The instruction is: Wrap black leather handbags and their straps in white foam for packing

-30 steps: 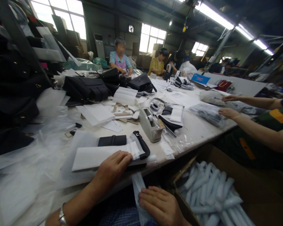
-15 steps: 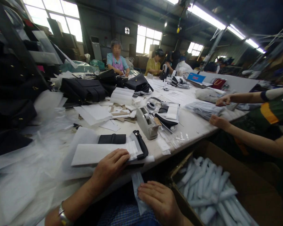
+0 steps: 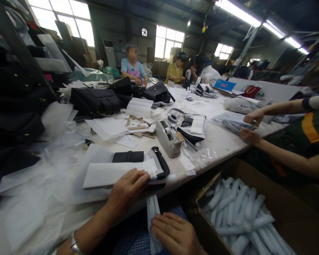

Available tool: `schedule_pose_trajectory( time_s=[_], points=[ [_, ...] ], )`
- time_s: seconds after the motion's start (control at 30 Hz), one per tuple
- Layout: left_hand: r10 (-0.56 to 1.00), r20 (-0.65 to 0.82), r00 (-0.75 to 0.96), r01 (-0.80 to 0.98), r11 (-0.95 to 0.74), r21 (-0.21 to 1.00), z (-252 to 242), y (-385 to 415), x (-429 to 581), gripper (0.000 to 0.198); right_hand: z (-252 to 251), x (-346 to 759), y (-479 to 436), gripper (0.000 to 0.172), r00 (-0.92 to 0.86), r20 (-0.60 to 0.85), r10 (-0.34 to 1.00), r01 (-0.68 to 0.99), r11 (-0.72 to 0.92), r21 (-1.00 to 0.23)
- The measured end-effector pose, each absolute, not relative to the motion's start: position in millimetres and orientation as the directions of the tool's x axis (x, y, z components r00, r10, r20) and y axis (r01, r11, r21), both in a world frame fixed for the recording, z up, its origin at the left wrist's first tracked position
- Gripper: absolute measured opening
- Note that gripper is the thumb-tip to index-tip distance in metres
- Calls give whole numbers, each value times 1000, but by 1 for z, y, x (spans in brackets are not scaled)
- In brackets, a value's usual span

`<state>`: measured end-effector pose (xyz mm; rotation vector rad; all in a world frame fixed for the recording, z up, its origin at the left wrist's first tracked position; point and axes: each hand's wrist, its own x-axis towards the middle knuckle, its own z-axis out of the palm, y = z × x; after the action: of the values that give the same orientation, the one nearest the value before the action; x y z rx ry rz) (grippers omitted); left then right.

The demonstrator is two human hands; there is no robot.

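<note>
Two released grips, left hand point(image 3: 127, 189) flat on matte white paper point(image 3: 106, 174), right hand point(image 3: 175, 233) on translucent strip point(image 3: 151, 205).

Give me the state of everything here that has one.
Left hand: flat, pressing the white sheet.
Right hand: laid over the hanging white strip; grip hidden.
Black strap: partly wrapped in the sheet.
Tape dispenser: upright, roll loaded.
Cardboard box: open, filled with white rolls.

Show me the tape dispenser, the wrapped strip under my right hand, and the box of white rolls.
tape dispenser point(image 3: 167, 141), head view, on its grey side wall.
wrapped strip point(image 3: 151, 204), head view, on its upper hanging stretch.
cardboard box point(image 3: 206, 190), head view, on its near left rim.
</note>
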<state>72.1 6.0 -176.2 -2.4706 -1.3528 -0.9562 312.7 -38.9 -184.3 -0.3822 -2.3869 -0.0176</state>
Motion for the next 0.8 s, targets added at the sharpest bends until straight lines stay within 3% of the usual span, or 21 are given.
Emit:
schedule_pose_trajectory(
  time_s=[0.33,0.57,0.7,0.8],
  points=[
    [685,622,378,818,-562,122,-182,3,73,21,-146,313,-19,23,-757,604,249,228,967,-113],
    [645,693,320,818,-557,141,-178,-2,82,28,-107,292,38,21,-738,565,368,247,927,-281],
    [648,722,245,838,-516,178,-179,-4,89,32,-106,277,73,29,-733,448,511,370,853,-368],
    [646,738,194,854,-481,197,-179,-4,91,32,-111,268,89,23,-720,347,601,400,768,-500]
  ],
)
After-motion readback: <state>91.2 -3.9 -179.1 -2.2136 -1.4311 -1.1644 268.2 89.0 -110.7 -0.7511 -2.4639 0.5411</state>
